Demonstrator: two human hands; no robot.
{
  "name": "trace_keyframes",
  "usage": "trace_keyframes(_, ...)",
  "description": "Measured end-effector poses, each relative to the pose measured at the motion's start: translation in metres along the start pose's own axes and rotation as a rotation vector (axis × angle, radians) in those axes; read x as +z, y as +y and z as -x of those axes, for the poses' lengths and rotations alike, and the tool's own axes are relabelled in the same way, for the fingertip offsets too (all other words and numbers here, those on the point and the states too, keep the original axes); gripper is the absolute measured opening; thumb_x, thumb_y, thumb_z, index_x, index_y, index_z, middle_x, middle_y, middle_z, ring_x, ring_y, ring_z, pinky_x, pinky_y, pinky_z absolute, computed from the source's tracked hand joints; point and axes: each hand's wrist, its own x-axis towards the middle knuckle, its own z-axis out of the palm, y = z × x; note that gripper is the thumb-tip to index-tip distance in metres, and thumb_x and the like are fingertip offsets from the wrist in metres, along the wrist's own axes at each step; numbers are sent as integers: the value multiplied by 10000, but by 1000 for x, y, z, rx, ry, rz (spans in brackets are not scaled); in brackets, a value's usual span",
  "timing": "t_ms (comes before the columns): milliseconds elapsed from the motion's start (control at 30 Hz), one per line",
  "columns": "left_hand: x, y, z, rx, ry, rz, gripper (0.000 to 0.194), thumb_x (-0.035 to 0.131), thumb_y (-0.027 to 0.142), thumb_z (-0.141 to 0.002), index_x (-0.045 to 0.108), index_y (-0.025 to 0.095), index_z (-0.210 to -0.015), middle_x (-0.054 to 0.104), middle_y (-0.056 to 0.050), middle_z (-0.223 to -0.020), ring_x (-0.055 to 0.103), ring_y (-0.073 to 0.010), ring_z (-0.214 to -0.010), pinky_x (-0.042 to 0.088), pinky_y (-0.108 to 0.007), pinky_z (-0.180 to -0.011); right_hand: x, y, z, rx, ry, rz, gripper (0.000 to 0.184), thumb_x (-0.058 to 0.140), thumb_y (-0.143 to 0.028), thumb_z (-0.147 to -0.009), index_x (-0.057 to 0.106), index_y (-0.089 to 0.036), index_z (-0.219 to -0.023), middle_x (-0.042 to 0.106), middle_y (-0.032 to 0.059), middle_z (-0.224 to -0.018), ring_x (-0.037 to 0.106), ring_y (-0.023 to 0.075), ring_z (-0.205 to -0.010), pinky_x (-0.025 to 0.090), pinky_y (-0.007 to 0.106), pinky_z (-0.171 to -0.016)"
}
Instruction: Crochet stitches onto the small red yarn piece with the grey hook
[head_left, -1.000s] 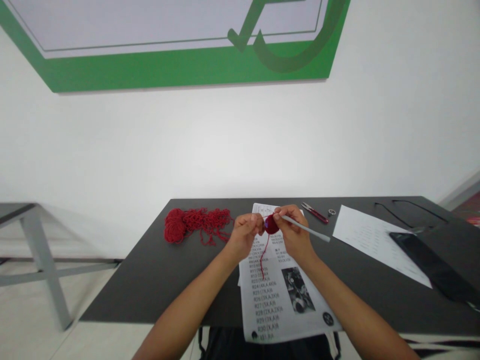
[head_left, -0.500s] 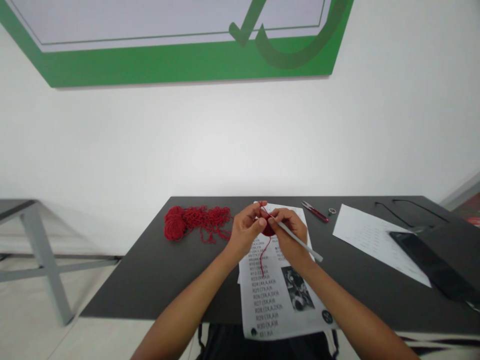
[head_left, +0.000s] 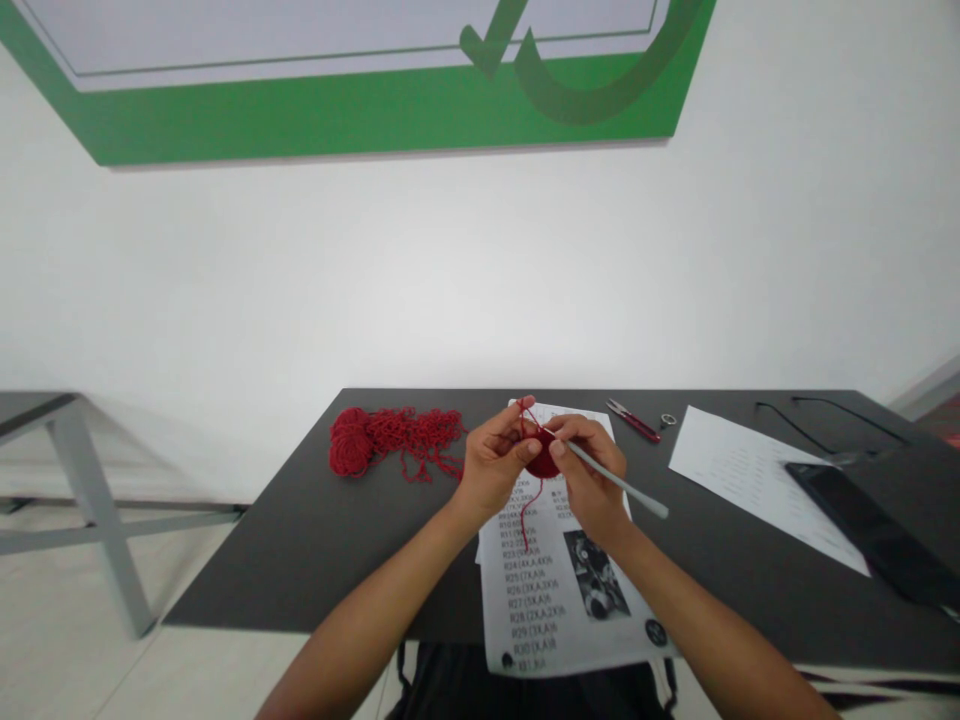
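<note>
A small round piece of red crochet (head_left: 541,460) is held up between both hands, above a printed pattern sheet (head_left: 525,600). My left hand (head_left: 491,455) pinches its left edge, with red yarn looped over the raised index finger. In my right hand (head_left: 596,465) is a crochet hook with a grey handle (head_left: 630,488), its tip at the top of the piece; the thumb and fingers also touch the piece's right side. A loose yarn tail (head_left: 525,515) hangs from the piece over the sheet. The exact stitch at the hook tip is too small to make out.
A ball of red yarn with loose tangled strands (head_left: 351,443) lies left on the dark table (head_left: 315,560). Thread snips (head_left: 634,421), a small ring-shaped item (head_left: 668,421), another paper (head_left: 750,485), a phone (head_left: 862,520) and eyeglasses (head_left: 802,430) lie to the right.
My right hand has shifted slightly right, and the hook's handle end has swung right. More of the red crochet piece shows between the hands. The view has tilted slightly.
</note>
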Motion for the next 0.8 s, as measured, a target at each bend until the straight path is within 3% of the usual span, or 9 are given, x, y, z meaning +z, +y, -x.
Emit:
trace_keyframes(133, 3, 7, 0, 6, 40, 21, 519, 935, 293, -639, 771, 183, -1119, 672, 0, -786, 613, -99, -690, 511, -223, -675, -4, -4, -2, -326, -9, 353, 122, 642, -158, -911, 664, -258, -976, 705, 44, -991, 680, 203, -924, 580, 380, -820)
trace_keyframes(233, 2, 8, -2, -31, 44, 62, 513, 934, 286, -636, 769, 187, -1111, 687, 0, -786, 619, -99, -678, 522, -220, -662, -4, -3, -3, -415, -15, 426, 152, 679, -150, -894, 678, -271, -986, 724, 38, -995, 697, 206, -923, 592, 386, -825)
trace_keyframes(367, -1, 7, -4, -58, 45, 93, 545, 953, 277, -594, 777, 178, -1100, 692, 2, -770, 623, -100, -684, 517, -213, -662, -3, -4, -4, -175, 10, 297, 46, 710, -253, -900, 696, -270, -940, 750, 21, -948, 718, 197, -872, 605, 357, -787)
trace_keyframes(500, -1, 6, -4, -71, 45, 90, 573, 954, 273, -587, 776, 181, -1124, 704, 4, -767, 627, -103, -691, 512, -221, -673, -3, -5, -6, 41, 77, 91, 117, 742, -362, -877, 720, -253, -913, 765, 25, -895, 727, 198, -822, 600, 332, -738)
trace_keyframes(800, 1, 9, -2, -53, 6, -17, 558, 938, 268, -611, 774, 168, -1135, 705, -9, -747, 623, -122, -672, 517, -239, -634, -9, 5, -9, 128, 45, -100, 228, 625, -449, -957, 672, -237, -887, 737, 35, -877, 705, 197, -826, 569, 358, -784)
